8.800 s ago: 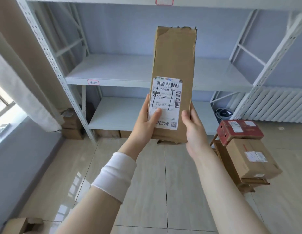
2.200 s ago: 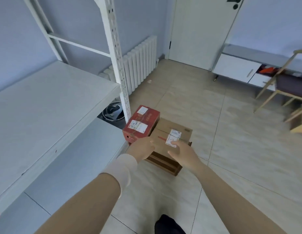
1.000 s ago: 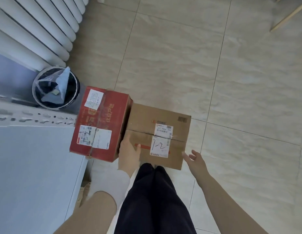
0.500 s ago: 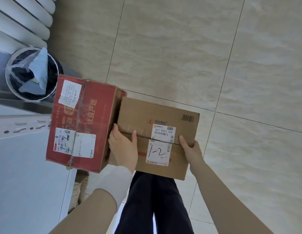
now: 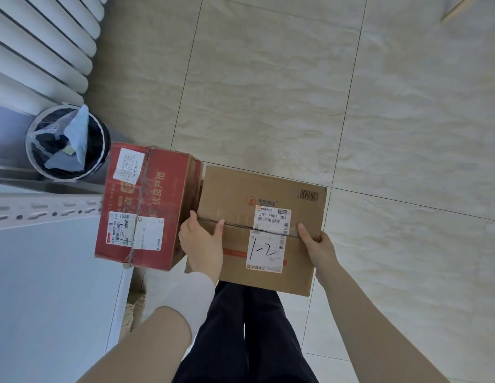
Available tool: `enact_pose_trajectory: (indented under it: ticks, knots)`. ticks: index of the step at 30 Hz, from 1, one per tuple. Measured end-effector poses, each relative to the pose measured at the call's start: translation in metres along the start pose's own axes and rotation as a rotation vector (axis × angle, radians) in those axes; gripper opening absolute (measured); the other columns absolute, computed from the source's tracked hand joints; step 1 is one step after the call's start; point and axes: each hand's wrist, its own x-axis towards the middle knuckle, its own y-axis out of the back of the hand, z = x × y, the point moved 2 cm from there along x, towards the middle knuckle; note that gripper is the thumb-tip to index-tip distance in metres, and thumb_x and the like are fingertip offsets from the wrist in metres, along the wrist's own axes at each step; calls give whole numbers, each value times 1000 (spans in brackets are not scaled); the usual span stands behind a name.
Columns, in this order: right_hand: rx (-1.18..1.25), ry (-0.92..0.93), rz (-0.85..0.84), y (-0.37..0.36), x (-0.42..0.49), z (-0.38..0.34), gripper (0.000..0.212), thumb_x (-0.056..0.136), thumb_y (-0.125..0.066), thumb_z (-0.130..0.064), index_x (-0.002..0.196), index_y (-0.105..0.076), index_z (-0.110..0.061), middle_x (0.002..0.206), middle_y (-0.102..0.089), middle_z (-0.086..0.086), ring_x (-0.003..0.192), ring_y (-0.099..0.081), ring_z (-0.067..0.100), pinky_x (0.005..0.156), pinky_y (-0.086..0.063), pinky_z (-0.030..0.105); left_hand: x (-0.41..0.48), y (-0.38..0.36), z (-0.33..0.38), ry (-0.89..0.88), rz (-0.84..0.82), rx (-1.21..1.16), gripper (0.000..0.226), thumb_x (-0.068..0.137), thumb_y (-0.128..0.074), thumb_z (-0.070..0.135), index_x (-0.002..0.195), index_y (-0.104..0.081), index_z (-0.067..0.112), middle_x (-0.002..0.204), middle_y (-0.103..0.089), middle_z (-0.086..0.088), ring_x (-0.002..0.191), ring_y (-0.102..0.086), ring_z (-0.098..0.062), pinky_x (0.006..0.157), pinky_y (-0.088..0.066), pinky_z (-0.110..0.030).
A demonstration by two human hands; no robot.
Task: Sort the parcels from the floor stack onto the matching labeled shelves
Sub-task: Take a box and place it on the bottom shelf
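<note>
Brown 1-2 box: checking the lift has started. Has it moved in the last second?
Yes. The brown 1-2 box has risen toward the camera: it looks bigger beside the unmoved red box and now overlaps the legs.

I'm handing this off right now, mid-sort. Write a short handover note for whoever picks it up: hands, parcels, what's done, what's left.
Left hand grips the brown box at its left edge, thumb on top. Right hand grips its right edge.
The box's label is hand-marked 1-2. I cannot tell whether the box is lifted off the stack.
Red box sits beside it on the left, not held, and its mark is unreadable.
A shelf is at the left, with no label in view.
Done: brown box gripped.
Left: carry it to the 1-2 shelf, then sort the red box.
</note>
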Motion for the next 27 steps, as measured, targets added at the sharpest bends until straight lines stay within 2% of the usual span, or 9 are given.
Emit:
enact_pose_trajectory:
  ticks: [6,11,13,16,19,24,27]
  knots:
    - [79,67,18,24,-72,-13,54,86,-62,-44,126,-45,-12,111,-57,0,95,-56,17,79,-43,31,-43,50,27,-96,11,-162,67,83,-67,35,139,-38,12,136,-44,-9,131,-36,-26,112,-29,-42]
    - [91,167,-23,47,-124,-21,52,84,-65,-39,125,-48,-13,115,-60,2,90,-57,10,67,-44,22,-78,92,39,-114,-13,-321,62,80,-71,34,132,-41,19,130,-49,-1,122,-45,-20,106,-38,-43]
    - [93,220,-25,54,-142,-26,52,83,-67,-37,126,-48,-13,115,-60,1,92,-58,11,70,-45,23,-94,106,42,-105,-19,-369,59,81,-70,32,131,-40,21,127,-51,2,118,-49,-18,103,-40,-38]
    - [100,302,9,66,-163,-33,56,81,-70,-38,127,-47,-14,110,-59,-3,97,-58,15,85,-48,32,-121,122,45,-88,15,-440,58,81,-70,30,130,-40,20,120,-52,4,112,-51,-17,92,-39,-30]
    - [53,374,12,79,-177,-36,61,79,-70,-44,129,-46,-18,103,-58,-9,102,-59,16,96,-47,40,-150,131,44,-91,99,-469,59,80,-71,30,129,-41,16,122,-53,0,113,-51,-20,88,-37,-30]
    - [-18,487,-84,113,-195,-29,54,84,-64,-44,131,-46,-26,111,-59,-9,103,-57,14,94,-46,35,-201,125,31,-62,221,-521,63,79,-72,35,129,-41,15,125,-55,-5,113,-54,-25,84,-41,-33]
    - [-43,545,-134,134,-207,-23,43,86,-64,-40,125,-49,-29,109,-58,-9,102,-58,14,92,-46,32,-233,122,23,-39,265,-530,63,78,-72,37,129,-43,16,123,-57,-6,110,-55,-26,83,-44,-37]
